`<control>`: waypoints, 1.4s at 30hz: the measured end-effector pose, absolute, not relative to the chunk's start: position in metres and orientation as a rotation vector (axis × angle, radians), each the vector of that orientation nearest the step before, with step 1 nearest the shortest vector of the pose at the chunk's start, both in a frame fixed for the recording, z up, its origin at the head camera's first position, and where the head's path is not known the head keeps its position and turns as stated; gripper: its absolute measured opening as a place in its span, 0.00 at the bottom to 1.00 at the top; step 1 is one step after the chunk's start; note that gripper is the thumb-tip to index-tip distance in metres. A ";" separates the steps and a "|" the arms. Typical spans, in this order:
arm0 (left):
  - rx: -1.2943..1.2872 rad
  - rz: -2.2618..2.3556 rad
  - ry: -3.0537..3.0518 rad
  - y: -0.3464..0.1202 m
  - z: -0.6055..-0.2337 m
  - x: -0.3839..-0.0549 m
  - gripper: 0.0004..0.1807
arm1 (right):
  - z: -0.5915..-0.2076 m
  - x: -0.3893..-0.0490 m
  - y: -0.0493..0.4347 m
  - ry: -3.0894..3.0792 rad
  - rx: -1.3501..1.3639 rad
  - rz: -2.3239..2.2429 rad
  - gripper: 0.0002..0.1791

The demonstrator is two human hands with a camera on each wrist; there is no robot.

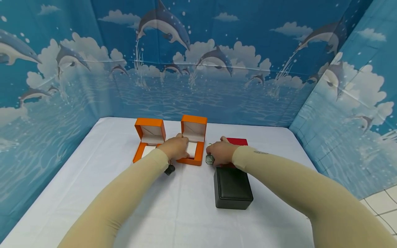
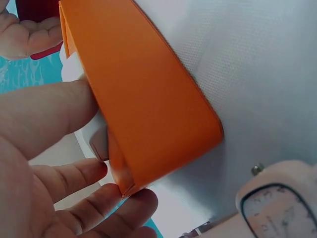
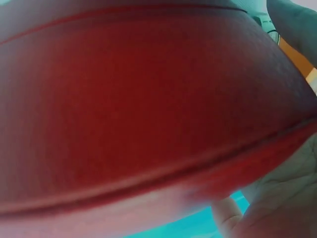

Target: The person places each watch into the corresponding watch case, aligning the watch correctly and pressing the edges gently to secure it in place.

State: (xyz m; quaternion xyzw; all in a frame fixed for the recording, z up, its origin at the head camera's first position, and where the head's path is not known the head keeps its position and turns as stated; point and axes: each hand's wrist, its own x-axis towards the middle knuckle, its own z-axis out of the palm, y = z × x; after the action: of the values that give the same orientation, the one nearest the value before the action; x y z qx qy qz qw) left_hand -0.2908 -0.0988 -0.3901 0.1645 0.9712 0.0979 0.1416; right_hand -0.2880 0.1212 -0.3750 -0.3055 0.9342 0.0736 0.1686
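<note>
My left hand is at the left side of an orange watch box whose lid stands up. In the left wrist view its thumb touches the white cushion inside, while the other fingers bend about the box's corner. My right hand holds a red box by its side. That box fills the right wrist view, with the thumb above and fingers below. A square-cased watch lies at the right hand's fingers. Another watch with a pale dial shows near the left wrist.
A second orange box stands with its lid up at the left. Nearer to me, a black box sits shut. A small dark object is beside the left wrist. Dolphin-print curtains border the white tabletop.
</note>
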 end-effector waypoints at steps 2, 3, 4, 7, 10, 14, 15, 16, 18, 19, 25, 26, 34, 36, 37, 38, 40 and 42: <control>0.476 0.283 2.799 -0.098 -0.390 -0.291 0.31 | -0.377 -0.290 0.120 2.657 -0.867 0.221 0.30; 0.477 0.284 2.796 -0.098 -0.389 -0.291 0.34 | -0.378 -0.291 0.119 2.658 -0.866 0.231 0.31; 0.481 0.285 2.792 -0.098 -0.389 -0.291 0.36 | -0.379 -0.292 0.118 2.660 -0.864 0.233 0.31; 0.486 0.289 2.785 -0.097 -0.388 -0.290 0.39 | -0.381 -0.294 0.118 2.673 -0.842 0.209 0.32; 0.482 0.296 2.785 -0.097 -0.387 -0.290 0.39 | -0.383 -0.295 0.117 2.686 -0.823 0.180 0.31; 0.477 0.313 2.787 -0.097 -0.386 -0.290 0.39 | -0.381 -0.294 0.115 2.688 -0.799 0.135 0.30; 0.478 0.314 2.787 -0.097 -0.386 -0.290 0.39 | -0.381 -0.294 0.115 2.687 -0.795 0.126 0.30; 0.479 0.317 2.786 -0.097 -0.386 -0.290 0.39 | -0.380 -0.294 0.115 2.685 -0.789 0.116 0.30; 0.475 0.323 2.784 -0.098 -0.387 -0.290 0.39 | -0.379 -0.294 0.115 2.683 -0.781 0.103 0.30; 0.470 0.328 2.784 -0.098 -0.388 -0.290 0.39 | -0.379 -0.294 0.115 2.683 -0.778 0.094 0.30; 0.458 0.349 2.785 -0.098 -0.391 -0.293 0.40 | -0.380 -0.297 0.116 2.693 -0.757 0.056 0.27; 0.459 0.351 2.785 -0.098 -0.391 -0.293 0.40 | -0.380 -0.297 0.116 2.696 -0.756 0.057 0.27; 0.459 0.359 2.790 -0.099 -0.392 -0.294 0.40 | -0.383 -0.299 0.115 2.696 -0.770 0.029 0.25; 0.456 0.366 2.791 -0.099 -0.392 -0.294 0.40 | -0.383 -0.299 0.115 2.686 -0.758 0.006 0.25; 0.454 0.370 2.791 -0.098 -0.392 -0.294 0.40 | -0.384 -0.298 0.115 2.681 -0.751 -0.011 0.25; 0.453 0.373 2.792 -0.098 -0.392 -0.294 0.40 | -0.384 -0.299 0.115 2.675 -0.744 -0.027 0.26; 0.453 0.373 2.795 -0.098 -0.392 -0.294 0.40 | -0.385 -0.299 0.115 2.667 -0.733 -0.055 0.26; 0.455 0.372 2.798 -0.098 -0.393 -0.294 0.40 | -0.386 -0.299 0.115 2.665 -0.734 -0.070 0.26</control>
State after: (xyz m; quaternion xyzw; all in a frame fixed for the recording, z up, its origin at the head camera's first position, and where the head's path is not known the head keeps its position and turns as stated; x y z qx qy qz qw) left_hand -0.2943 -0.0981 -0.3926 0.1575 0.9689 0.1288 0.1408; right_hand -0.2989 0.1150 -0.3856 -0.2608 0.9467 -0.0250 0.1872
